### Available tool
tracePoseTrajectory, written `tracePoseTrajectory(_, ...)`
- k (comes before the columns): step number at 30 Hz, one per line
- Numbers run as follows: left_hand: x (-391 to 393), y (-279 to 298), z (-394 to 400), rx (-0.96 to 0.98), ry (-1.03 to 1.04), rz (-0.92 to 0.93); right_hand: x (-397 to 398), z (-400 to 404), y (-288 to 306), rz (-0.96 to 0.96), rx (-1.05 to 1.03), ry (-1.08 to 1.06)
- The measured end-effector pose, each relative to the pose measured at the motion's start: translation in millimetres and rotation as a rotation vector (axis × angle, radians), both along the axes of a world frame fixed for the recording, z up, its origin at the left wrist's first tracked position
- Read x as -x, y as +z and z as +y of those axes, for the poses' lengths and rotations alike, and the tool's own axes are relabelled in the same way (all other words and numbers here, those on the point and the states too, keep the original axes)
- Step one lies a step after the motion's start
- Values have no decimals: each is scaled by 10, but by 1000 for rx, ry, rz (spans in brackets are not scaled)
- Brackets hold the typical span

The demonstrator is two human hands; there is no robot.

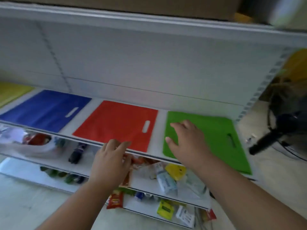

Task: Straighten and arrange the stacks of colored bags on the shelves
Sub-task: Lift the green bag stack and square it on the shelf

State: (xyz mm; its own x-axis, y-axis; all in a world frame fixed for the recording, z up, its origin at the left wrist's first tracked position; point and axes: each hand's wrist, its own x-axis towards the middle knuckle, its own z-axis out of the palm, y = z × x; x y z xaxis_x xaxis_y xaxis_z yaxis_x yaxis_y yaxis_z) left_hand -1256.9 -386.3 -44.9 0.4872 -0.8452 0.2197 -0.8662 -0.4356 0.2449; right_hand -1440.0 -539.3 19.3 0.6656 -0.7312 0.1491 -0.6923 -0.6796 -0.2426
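The whole view is smeared by motion blur. At nine o'clock a yellow bag (11, 92) is cut off by the frame's left edge. The green bag (216, 140) is partly covered by the right hand (186, 141). At five o'clock small packets (167, 181) on the lower shelves are too blurred to read. At three o'clock a dark fan-like object (282, 123) runs off the frame.
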Motion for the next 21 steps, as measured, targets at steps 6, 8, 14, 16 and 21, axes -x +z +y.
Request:
tracePoseTrajectory(6, -1554, 65, 1535, -21, 189, -18, -2003, 1157, 163, -141, -2, 311)
tracePoseTrajectory(8, -2064, 133, 2033, -44, 232, -54, -2613, 1560, 206, -134, -16, 414)
tracePoseTrajectory(14, -3124, 346, 3179, -13, 450, -39, -4047, 2401, 448, -115, -93, 588)
tracePoseTrajectory(16, -3508, 322, 3376, 4, 499, -36, -4474, 2550, 475, -135, -104, 635)
tracePoseTrajectory(21, -4493, 214, 3608, 68, 635, 25, -5719, 2734, 376, -172, -110, 724)
